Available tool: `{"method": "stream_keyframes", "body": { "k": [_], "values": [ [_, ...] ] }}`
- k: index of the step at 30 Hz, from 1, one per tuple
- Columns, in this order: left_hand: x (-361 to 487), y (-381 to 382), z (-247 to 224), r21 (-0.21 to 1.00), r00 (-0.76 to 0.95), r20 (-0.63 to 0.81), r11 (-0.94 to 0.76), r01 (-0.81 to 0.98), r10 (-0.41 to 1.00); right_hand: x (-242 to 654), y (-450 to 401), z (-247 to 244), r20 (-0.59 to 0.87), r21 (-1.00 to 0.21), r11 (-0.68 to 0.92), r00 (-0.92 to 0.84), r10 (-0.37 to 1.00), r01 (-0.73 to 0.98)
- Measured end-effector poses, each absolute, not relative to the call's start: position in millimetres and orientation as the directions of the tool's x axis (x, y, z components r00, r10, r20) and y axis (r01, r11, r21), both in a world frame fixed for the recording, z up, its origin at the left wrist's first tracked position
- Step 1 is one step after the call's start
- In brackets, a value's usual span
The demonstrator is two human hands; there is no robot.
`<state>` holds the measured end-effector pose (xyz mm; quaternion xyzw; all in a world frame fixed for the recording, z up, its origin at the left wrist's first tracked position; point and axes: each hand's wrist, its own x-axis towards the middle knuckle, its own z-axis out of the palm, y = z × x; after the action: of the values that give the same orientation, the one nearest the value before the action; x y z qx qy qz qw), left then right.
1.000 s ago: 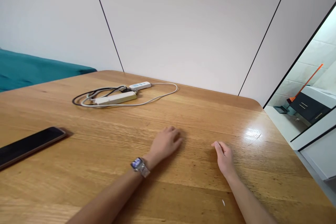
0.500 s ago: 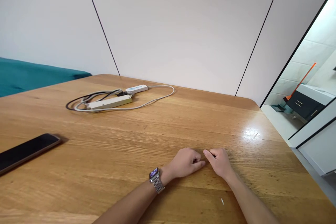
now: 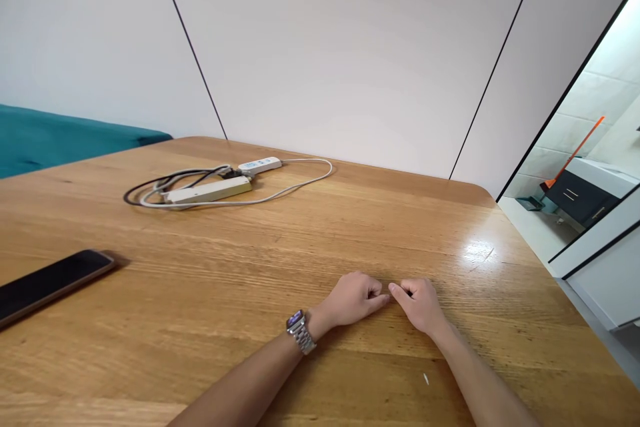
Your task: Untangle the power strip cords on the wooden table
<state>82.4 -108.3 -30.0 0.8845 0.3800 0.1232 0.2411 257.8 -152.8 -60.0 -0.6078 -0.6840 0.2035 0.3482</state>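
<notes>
My left hand (image 3: 354,298) rests on the wooden table (image 3: 240,260) in a loose fist, with the thumb pointing right. A watch (image 3: 301,331) with a metal link band is on that wrist. Just to its right lies my right hand (image 3: 419,305), also curled closed, its thumb pointing toward the left hand. The two thumb tips come very close together; a narrow gap seems to part them. Nothing shows in either hand, though the insides of the curled fingers are mostly hidden.
A dark-screened phone (image 3: 55,283) lies at the left. Toward the back sit a power strip (image 3: 210,191), a smaller white socket block (image 3: 260,165) and looped cables (image 3: 300,185). A small white mark (image 3: 426,379) is near my right forearm. Teal seating (image 3: 75,140) stands beyond the left edge.
The view has shifted very slightly, and both hands appear a little higher in the picture. Their closed pose is the same.
</notes>
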Motion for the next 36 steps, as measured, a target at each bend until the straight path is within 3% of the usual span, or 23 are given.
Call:
{"method": "stream_keyframes", "body": {
  "k": [26, 36],
  "values": [
    [82.3, -107.8, -29.6, 0.507, 0.682, 0.023, -0.597, 0.622, 0.731, 256.8, -152.5, -59.1, 0.227, -0.678, 0.185, -0.036, 0.973, 0.711],
    [79.7, -108.1, -31.1, 0.563, 0.675, 0.047, -0.578, 0.591, 0.736, 257.8, -152.3, -60.2, 0.207, -0.703, 0.169, -0.029, 0.978, 0.691]
  ]
}}
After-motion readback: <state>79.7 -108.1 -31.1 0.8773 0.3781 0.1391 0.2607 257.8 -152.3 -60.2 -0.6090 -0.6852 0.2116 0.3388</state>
